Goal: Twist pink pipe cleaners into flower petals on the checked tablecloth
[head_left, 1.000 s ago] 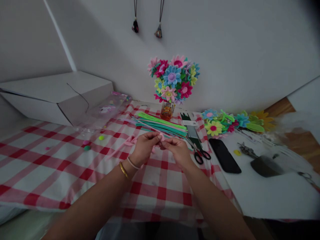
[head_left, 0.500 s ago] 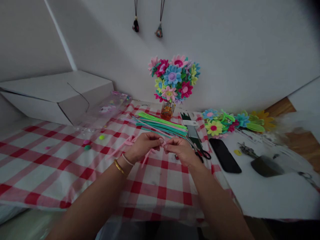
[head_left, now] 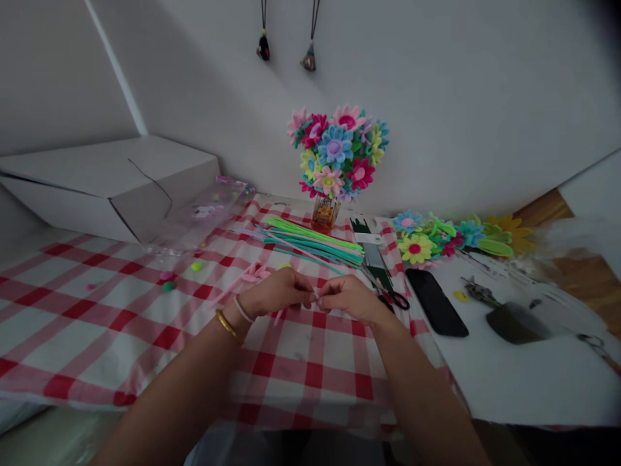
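Over the checked cloth (head_left: 264, 364), the left hand (head_left: 274, 294) and right hand (head_left: 352, 299) have sunk slightly, each grip pinched together on a pink strand (head_left: 278, 318) mostly hidden between and beneath them, so the fine finger work seems unfinished.

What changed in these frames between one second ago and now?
The left hand and right hand have shifted lower in the picture, toward the wearer, still close together. The pink strand beneath the left hand shows less than just before; whether anything was let go is hidden. The bouquet, fuzzy stems, scissors and phone stayed put.
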`<act>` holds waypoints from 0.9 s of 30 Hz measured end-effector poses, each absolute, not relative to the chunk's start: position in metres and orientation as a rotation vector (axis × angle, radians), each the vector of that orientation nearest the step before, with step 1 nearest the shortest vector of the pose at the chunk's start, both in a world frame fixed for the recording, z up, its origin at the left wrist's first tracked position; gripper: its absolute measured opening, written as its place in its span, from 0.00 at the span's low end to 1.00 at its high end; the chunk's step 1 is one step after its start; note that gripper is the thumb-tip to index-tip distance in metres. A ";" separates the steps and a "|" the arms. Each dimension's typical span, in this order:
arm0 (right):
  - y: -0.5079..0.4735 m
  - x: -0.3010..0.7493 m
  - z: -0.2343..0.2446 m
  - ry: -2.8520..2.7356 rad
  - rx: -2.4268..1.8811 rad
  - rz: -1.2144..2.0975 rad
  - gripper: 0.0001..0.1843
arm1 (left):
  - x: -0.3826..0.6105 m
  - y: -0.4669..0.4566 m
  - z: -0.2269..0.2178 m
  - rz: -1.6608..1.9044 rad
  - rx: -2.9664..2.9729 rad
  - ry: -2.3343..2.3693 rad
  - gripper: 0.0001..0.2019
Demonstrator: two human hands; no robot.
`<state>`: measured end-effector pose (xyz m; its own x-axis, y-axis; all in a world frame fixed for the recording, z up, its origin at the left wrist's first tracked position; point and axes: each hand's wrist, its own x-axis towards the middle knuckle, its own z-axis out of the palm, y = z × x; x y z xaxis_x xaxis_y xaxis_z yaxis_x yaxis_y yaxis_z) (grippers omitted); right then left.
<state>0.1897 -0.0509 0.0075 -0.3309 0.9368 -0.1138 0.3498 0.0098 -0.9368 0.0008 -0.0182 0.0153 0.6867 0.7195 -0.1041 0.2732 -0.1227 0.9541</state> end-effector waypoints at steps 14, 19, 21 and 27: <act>-0.056 0.176 0.017 -1.788 -1.298 0.790 0.10 | 0.007 -0.016 0.016 0.641 1.175 0.789 0.08; -0.058 0.177 0.018 -1.856 -1.297 0.721 0.10 | 0.007 -0.015 0.017 0.621 1.207 0.751 0.09; -0.058 0.177 0.018 -1.909 -1.291 0.648 0.10 | 0.007 -0.014 0.017 0.655 1.213 0.764 0.09; -0.056 0.177 0.019 -2.202 -1.190 0.058 0.09 | 0.008 -0.014 0.015 0.730 1.165 0.798 0.07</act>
